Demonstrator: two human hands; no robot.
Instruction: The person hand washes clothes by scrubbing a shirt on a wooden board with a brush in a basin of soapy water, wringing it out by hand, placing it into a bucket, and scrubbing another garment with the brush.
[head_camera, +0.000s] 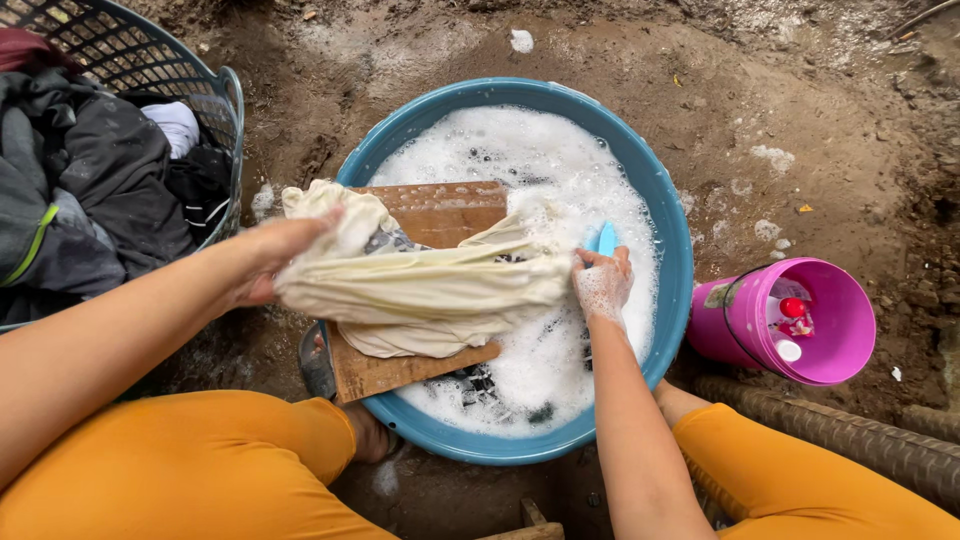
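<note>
The work area is bare, wet dirt ground (800, 120) outdoors, dark brown, with scattered flecks of white foam. A person in orange trousers squats over it.

A round blue basin (672, 225) sits on the ground at centre, filled with soapy water and thick white foam (530, 150). At far left stands a grey plastic laundry basket (225, 110) holding dark clothes. A brown wooden board (440, 210) leans into the basin, its near end resting on the near-left rim and its far end over the suds.

A cream cloth (420, 290) lies bunched across the board. Its long axis runs left to right, roughly crosswise to the board, with one end pointing toward the basket and the other toward the foam.

A pink bucket (740, 320) lies tipped on its side just right of the basin, mouth facing right, with small items inside.

The left hand (275, 255) is closed over the left end of the cloth, pressing it down. The right hand (602, 285), covered in suds, is closed around a blue scrub brush (605, 238) at the right end of the cloth.
</note>
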